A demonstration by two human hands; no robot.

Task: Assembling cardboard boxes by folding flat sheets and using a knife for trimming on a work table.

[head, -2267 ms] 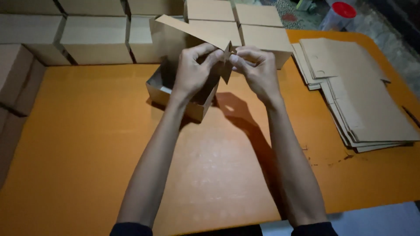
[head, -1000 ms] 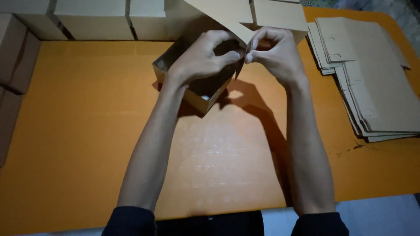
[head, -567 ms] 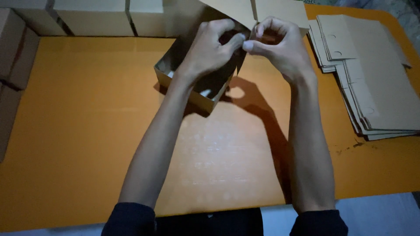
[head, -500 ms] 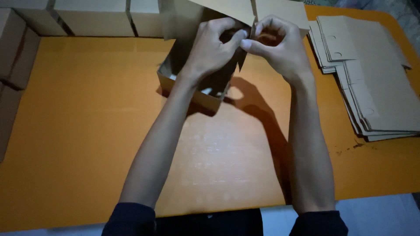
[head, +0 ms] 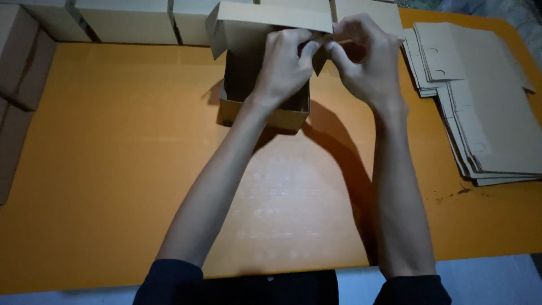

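1. One view only, from the head camera: both hands meet over a half-made box [head: 264,107] that stands on the orange table [head: 113,169], towards its far edge.
2. Left hand [head: 284,65] is curled shut on the upper edge of the box, thumb and fingers pinching a flap [head: 271,17] that sticks up and out over the open top.
3. Right hand [head: 367,59] is closed too, fingertips pinched on a small tab at the same corner, just touching the left thumb.
4. Step in hand, as I judge it: folding and locking a side flap; the box is open, its near wall upright.
5. Next move likely calls for pressing the tab into its slot while the left hand keeps the wall square; whether a slot is there I cannot tell.
6. Nearby: a stack of flats [head: 480,107] lies at the right, finished boxes [head: 121,20] line the far edge, more at the left.
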